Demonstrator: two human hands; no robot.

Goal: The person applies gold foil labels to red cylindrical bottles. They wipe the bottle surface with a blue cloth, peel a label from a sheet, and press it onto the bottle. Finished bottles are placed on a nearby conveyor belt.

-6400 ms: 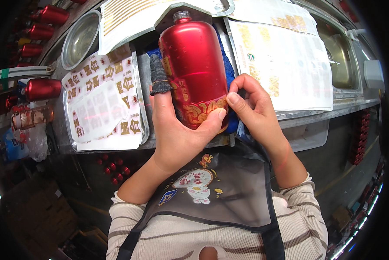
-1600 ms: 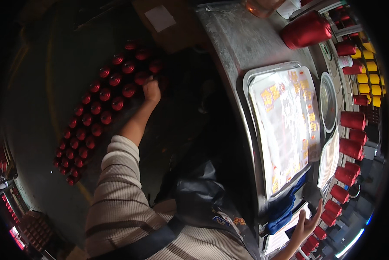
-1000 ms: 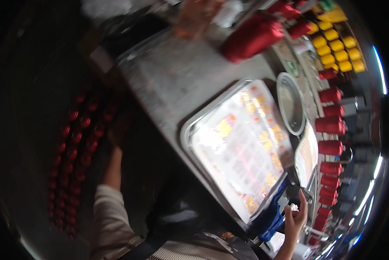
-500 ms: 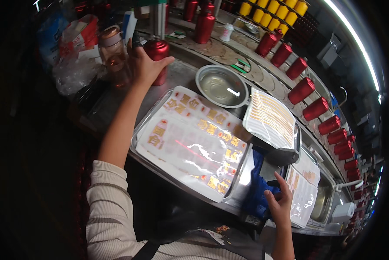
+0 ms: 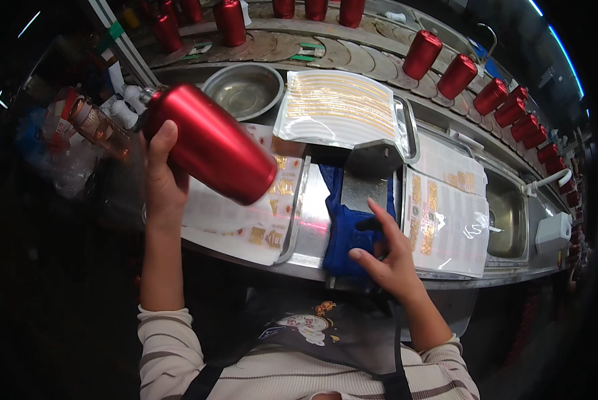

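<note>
My left hand [image 5: 160, 183] grips a glossy red metal bottle [image 5: 212, 143]. Tilted in the air, the bottle has its neck up to the left and its base down to the right, above a sheet of gold and red decals [image 5: 226, 233] on a tray. The bottle hides my fingers, but my thumb shows on its near side. My right hand [image 5: 394, 260] holds nothing, thumb and fingers apart, with a dark cover on one finger. It hovers over the right side of a blue cloth [image 5: 344, 243] lying in front of a dark metal stand [image 5: 374, 161].
A metal bowl [image 5: 244, 93] of liquid stands behind the decal tray. Beside it lies a sheet of gold stripes [image 5: 339, 107]. More decal sheets [image 5: 449, 230] lie right, before a sink [image 5: 507, 227]. Red bottles [image 5: 422, 55] line a conveyor [image 5: 346, 55] behind. A clear drink bottle [image 5: 99, 127] stands left.
The red bottle has been lifted from the back left and brought toward me, now tilted in my left hand. The view has swung right; my right hand is still open by the blue cloth.
</note>
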